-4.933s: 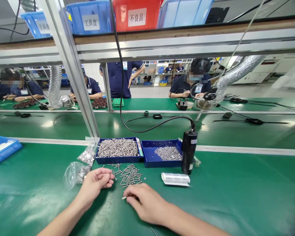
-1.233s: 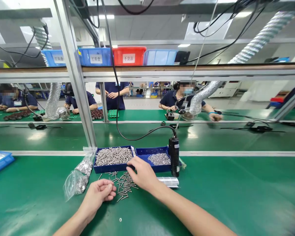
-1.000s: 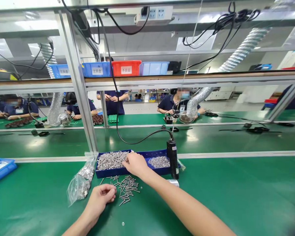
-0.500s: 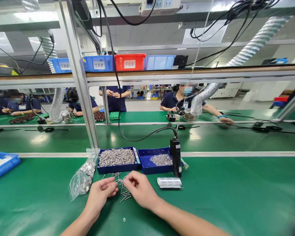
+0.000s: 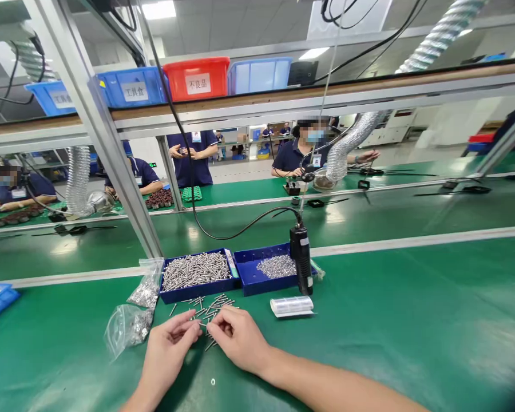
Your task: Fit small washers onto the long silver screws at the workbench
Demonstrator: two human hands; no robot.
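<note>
Head camera: my right hand (image 5: 239,341) is back from the tray of long screws (image 5: 194,272), where it reached a second ago, and now meets my left hand (image 5: 168,350) over the loose screws (image 5: 208,309) scattered on the green bench (image 5: 412,320); both sets of fingertips are pinched together at the near edge of that pile, seemingly on one screw, though the piece itself is too small to make out. Judging by this, a fresh piece has come to hand and the fitting work resumes; a small washer (image 5: 213,381) lies apart near my wrists, with the tray of small parts (image 5: 266,269), the hanging screwdriver (image 5: 302,268) and two plastic bags (image 5: 131,323) about.
</note>
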